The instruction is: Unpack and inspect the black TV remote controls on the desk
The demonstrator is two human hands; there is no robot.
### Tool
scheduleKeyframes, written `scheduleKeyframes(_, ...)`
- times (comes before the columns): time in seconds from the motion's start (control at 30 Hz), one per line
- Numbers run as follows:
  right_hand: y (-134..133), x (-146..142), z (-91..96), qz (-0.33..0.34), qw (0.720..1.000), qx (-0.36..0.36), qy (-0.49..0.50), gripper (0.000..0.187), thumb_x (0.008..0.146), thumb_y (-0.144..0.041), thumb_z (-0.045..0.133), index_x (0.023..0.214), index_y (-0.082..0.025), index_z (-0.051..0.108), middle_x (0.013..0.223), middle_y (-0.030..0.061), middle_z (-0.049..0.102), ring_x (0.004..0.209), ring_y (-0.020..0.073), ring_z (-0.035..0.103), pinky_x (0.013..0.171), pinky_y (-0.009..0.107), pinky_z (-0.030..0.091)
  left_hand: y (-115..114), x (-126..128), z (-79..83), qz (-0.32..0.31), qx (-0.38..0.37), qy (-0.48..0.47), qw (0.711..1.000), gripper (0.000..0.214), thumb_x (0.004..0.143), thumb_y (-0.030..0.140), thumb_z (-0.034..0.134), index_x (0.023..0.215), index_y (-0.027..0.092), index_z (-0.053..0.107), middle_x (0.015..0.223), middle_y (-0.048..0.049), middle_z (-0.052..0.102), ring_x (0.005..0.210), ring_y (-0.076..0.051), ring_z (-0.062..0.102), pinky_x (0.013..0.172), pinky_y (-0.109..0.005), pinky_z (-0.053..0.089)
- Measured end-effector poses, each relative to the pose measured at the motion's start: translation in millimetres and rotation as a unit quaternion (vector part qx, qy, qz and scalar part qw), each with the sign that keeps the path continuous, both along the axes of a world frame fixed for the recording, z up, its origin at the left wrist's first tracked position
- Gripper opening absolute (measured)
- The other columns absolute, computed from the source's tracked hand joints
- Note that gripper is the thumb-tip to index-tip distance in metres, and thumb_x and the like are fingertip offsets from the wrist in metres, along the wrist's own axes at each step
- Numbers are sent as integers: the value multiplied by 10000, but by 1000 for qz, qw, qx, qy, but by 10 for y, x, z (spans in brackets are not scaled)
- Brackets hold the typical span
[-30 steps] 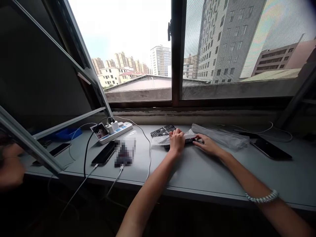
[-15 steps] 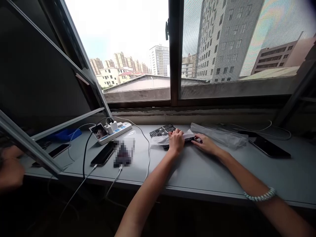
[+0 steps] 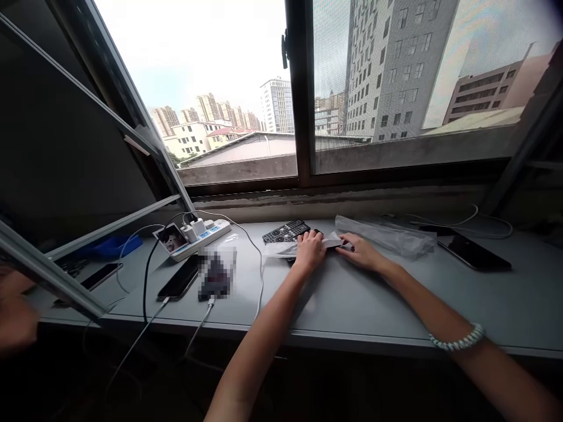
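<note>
Both my hands work at the back of a grey window ledge (image 3: 352,305). My left hand (image 3: 309,252) is curled over a black remote control and a clear plastic bag (image 3: 281,248), pressing them down. My right hand (image 3: 359,252) pinches the right end of that bagged remote, which is mostly hidden under my fingers. A second black remote control (image 3: 285,231) lies bare just behind my left hand. A heap of clear plastic bags (image 3: 387,235) lies behind my right hand.
A white power strip (image 3: 200,236) with chargers and cables sits at the left, with a black phone (image 3: 179,278) and a blurred item beside it. Another phone (image 3: 472,253) lies at the right. Another person's hand (image 3: 15,316) shows at the far left edge.
The view has shifted slightly left and down. My hands have stayed on the bagged remote, with my right fingers drawn a little closer to my left hand.
</note>
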State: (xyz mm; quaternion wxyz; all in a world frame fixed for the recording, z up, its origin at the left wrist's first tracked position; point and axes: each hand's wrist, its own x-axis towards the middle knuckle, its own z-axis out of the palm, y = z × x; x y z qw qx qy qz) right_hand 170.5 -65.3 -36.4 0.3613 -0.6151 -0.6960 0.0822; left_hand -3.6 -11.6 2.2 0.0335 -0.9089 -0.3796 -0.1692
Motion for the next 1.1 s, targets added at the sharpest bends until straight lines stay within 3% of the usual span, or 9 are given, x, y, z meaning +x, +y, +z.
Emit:
scheduleKeyframes(0.43,-29,-28,96,5,1000,-15,-13,162,738,-284,529,869,-192,556,882,51,564,796,184,530,701,285,424,-73,53,42,-36,38,52,997,220,836,235,429,1047,181,464,1067,-75,490,1017,-229,423,858,-369,331)
scheduleKeyframes(0.63,-12,-25,99,-10,999,8,48,198,715,-240,544,909,-206,566,947,46,591,849,181,549,748,276,421,-158,140,49,-88,29,31,995,213,866,154,335,1022,200,473,1078,-63,502,988,-196,449,863,-336,323)
scheduleKeyframes(0.73,-14,-28,104,-16,999,2,49,219,725,-273,545,931,-200,559,959,48,591,865,187,545,735,278,426,-157,144,46,-66,35,5,997,213,856,129,336,1008,193,471,1077,-64,511,978,-192,463,885,-338,309)
scheduleKeyframes(0.9,-29,-42,107,5,999,9,32,268,786,-388,499,978,-205,546,1038,60,571,963,199,514,756,289,428,-60,85,10,23,1,-29,999,226,849,129,347,1048,163,449,1076,-95,534,1022,-206,461,896,-354,298)
scheduleKeyframes(1.1,-59,-81,128,-11,999,0,40,326,763,-458,517,955,-198,560,1000,69,585,919,207,531,752,311,435,-62,57,10,-6,-9,-29,1000,199,853,154,353,1016,167,466,992,-75,590,963,-206,501,831,-338,337)
